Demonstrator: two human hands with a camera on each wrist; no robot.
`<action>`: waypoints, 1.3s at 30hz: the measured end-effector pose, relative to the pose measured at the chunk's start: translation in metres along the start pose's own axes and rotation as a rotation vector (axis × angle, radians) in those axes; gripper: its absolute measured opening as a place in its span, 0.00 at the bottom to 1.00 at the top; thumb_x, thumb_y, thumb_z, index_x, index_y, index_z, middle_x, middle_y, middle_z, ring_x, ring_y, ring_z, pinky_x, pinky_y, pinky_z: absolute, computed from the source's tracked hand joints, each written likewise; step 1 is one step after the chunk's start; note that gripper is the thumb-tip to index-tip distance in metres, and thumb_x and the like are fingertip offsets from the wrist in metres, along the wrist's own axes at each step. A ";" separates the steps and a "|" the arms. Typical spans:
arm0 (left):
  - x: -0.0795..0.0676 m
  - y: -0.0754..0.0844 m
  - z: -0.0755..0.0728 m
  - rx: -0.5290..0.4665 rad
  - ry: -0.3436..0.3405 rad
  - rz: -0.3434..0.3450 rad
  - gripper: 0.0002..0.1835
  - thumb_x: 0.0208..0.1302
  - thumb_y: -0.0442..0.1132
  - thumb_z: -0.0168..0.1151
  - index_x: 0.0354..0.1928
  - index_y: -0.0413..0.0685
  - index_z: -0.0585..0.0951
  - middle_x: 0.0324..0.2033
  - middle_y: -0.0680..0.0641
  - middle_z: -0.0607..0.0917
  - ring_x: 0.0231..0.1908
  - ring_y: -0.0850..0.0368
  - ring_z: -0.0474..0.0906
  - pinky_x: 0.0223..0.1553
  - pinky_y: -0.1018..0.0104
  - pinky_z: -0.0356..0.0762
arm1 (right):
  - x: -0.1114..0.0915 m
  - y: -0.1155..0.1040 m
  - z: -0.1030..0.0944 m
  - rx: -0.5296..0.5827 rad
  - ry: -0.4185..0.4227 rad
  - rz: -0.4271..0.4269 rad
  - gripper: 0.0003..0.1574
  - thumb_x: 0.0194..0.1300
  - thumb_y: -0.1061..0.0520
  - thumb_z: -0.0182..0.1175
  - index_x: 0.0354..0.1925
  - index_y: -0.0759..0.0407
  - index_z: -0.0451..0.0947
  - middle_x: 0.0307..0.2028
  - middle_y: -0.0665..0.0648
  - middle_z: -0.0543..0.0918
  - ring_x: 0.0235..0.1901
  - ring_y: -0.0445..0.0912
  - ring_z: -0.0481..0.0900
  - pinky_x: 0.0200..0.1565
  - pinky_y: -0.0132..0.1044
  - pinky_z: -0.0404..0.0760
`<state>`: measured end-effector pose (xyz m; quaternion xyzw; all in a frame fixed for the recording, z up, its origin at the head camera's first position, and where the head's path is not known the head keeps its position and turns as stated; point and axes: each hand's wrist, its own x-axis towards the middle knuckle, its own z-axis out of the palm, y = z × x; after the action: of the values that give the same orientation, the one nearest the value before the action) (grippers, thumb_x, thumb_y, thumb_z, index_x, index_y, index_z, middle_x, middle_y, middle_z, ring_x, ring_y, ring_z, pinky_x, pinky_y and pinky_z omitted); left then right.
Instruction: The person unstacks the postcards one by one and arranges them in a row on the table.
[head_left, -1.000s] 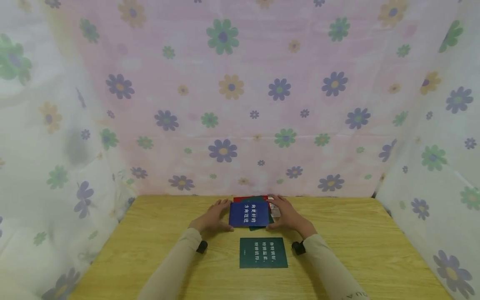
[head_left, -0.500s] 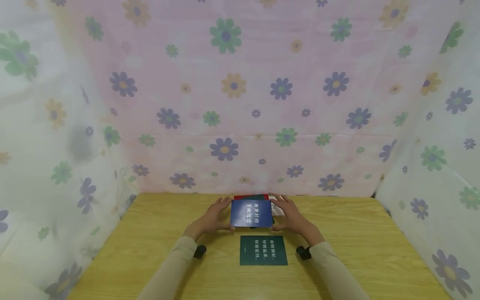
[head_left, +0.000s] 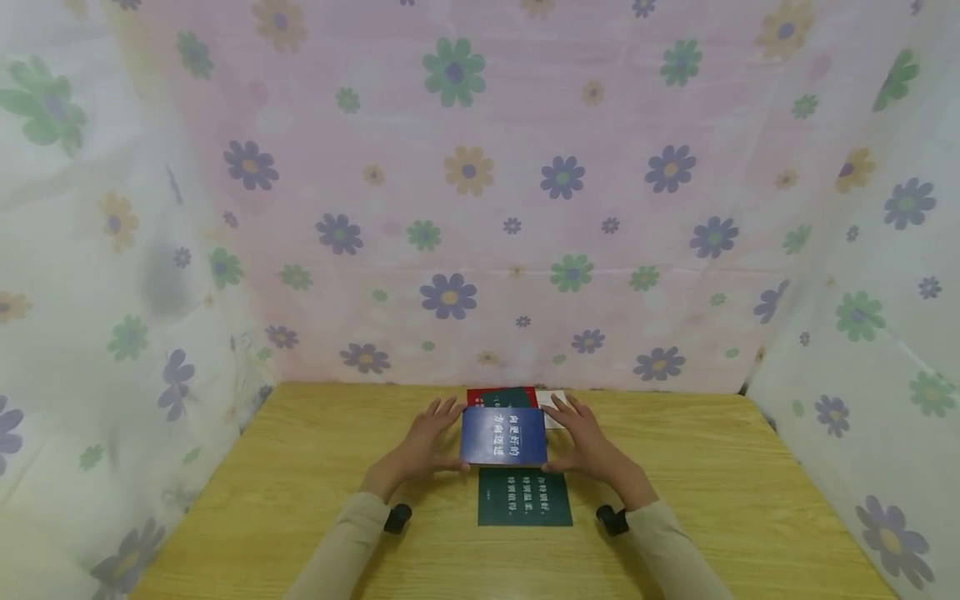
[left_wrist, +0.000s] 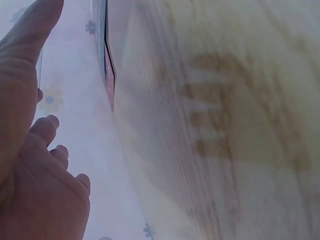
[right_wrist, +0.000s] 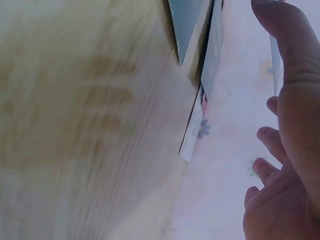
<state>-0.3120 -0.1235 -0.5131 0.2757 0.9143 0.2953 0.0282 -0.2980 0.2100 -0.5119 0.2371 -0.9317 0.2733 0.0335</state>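
Observation:
A blue card [head_left: 504,436] with white Chinese characters is held level above the table in the head view. My left hand [head_left: 420,442] grips its left edge, thumb at the near corner and fingers at the far one. At the opposite edge my right hand [head_left: 588,442] holds it the same way. Below and nearer lies a dark green card [head_left: 525,502] with white characters, its far edge hidden by the blue card. Behind are a red card [head_left: 480,392], another green card [head_left: 514,397] on it and a white card [head_left: 555,401], all partly covered from view.
The wooden table [head_left: 322,467] ends at a flowered curtain [head_left: 480,250] behind, with more curtain on both sides. In the right wrist view, the white card [right_wrist: 191,140] lies on the tabletop. Dark wrist cameras sit under both cuffs.
Both hands have lifted the blue card off the pile at the back and brought it nearer, uncovering more of the green and white cards behind. It now overlaps the near green card in view.

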 end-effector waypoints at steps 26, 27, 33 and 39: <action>-0.048 -0.002 -0.004 0.057 0.018 0.001 0.56 0.53 0.49 0.79 0.78 0.40 0.59 0.78 0.33 0.55 0.77 0.26 0.44 0.69 0.21 0.44 | -0.023 -0.044 0.016 -0.009 -0.003 -0.034 0.62 0.50 0.45 0.81 0.75 0.63 0.63 0.78 0.67 0.56 0.77 0.70 0.44 0.72 0.74 0.47; -0.051 -0.002 -0.005 0.051 0.017 0.000 0.55 0.53 0.49 0.79 0.78 0.41 0.59 0.78 0.33 0.55 0.77 0.26 0.43 0.69 0.21 0.43 | -0.023 -0.046 0.017 -0.017 -0.001 -0.040 0.62 0.50 0.44 0.81 0.75 0.63 0.63 0.78 0.68 0.56 0.77 0.70 0.44 0.71 0.74 0.47; -0.062 -0.004 -0.009 0.033 -0.001 -0.023 0.55 0.54 0.49 0.79 0.79 0.42 0.58 0.79 0.35 0.54 0.77 0.27 0.42 0.71 0.23 0.40 | -0.025 -0.052 0.024 -0.036 -0.028 -0.062 0.63 0.52 0.42 0.79 0.76 0.63 0.61 0.78 0.69 0.53 0.77 0.71 0.43 0.71 0.75 0.44; -0.072 -0.009 -0.013 0.050 -0.005 -0.007 0.56 0.54 0.51 0.78 0.79 0.41 0.58 0.78 0.33 0.55 0.76 0.25 0.43 0.70 0.22 0.42 | -0.024 -0.060 0.028 -0.026 -0.045 -0.065 0.63 0.50 0.42 0.79 0.75 0.65 0.62 0.77 0.71 0.54 0.77 0.73 0.43 0.71 0.76 0.44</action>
<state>-0.2584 -0.1738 -0.5151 0.2739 0.9223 0.2716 0.0249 -0.2469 0.1613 -0.5109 0.2728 -0.9275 0.2545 0.0242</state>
